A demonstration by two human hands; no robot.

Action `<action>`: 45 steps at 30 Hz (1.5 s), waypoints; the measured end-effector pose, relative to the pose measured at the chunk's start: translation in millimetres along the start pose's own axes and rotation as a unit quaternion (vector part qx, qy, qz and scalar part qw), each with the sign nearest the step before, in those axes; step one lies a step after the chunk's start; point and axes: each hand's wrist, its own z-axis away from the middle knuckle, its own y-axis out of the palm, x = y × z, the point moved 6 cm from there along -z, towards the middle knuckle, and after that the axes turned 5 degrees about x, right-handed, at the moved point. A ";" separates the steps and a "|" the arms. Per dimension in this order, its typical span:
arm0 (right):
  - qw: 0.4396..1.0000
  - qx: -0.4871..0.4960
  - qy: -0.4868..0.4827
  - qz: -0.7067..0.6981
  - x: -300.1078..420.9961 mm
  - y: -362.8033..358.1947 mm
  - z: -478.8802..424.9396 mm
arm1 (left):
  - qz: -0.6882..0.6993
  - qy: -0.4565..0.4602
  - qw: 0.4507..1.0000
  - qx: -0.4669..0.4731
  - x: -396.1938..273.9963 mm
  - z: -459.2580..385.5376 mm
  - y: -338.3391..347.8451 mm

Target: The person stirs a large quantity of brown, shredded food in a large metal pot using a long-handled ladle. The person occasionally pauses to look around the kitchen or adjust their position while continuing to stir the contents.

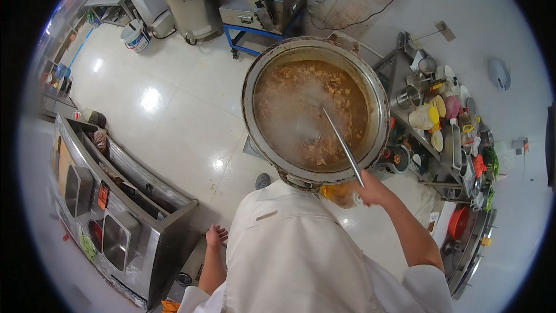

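My right hand (374,189) grips the end of a long metal handle (343,141), which slants down into a large round pot (380,108). The handle's far end is under the liquid, so its head is hidden. Brown broth (286,117) with pieces that look like meat fills much of the pot, and steam blurs its middle. Low at my left side hangs my left hand (217,235), with nothing in it and its fingers loosely apart. A clear container of yellow liquid (339,194) stands below the pot's near rim, partly hidden by my right hand.
On the right, a metal table (415,128) carries jars, bowls and pans. A steel counter (173,221) with metal trays stands at left. Beyond the pot are a lidded steel drum (193,6) and a machine on a blue stand (265,13). A white bucket (135,34) sits on the floor.
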 end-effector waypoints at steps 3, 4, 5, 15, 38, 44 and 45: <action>0.998 -0.055 -0.003 -0.028 -27.3 -21.4 58.6 | -0.014 -0.013 1.000 -0.013 5.9 4.1 1.3; 0.995 -0.095 -0.016 -0.020 -34.1 -33.5 68.8 | -0.023 -0.014 0.999 -0.018 8.1 3.3 0.8; 0.993 -0.114 0.006 -0.030 -38.2 -42.0 72.0 | -0.052 -0.010 0.999 -0.009 9.4 3.3 0.5; 0.968 -0.097 0.072 -0.222 -56.8 -72.9 -11.9 | 0.012 0.005 1.000 0.001 -21.1 -10.9 5.6; 0.912 0.087 -0.132 -0.379 22.3 -68.6 22.7 | -0.064 0.045 0.997 0.005 -18.0 21.4 0.4; 0.951 -0.062 -0.155 -0.262 56.8 -100.7 -19.5 | 0.005 0.076 0.997 0.024 -48.2 13.2 39.2; 0.953 -0.099 -0.148 -0.244 59.3 -102.3 -33.8 | -0.003 0.070 0.997 0.029 -51.7 10.9 43.2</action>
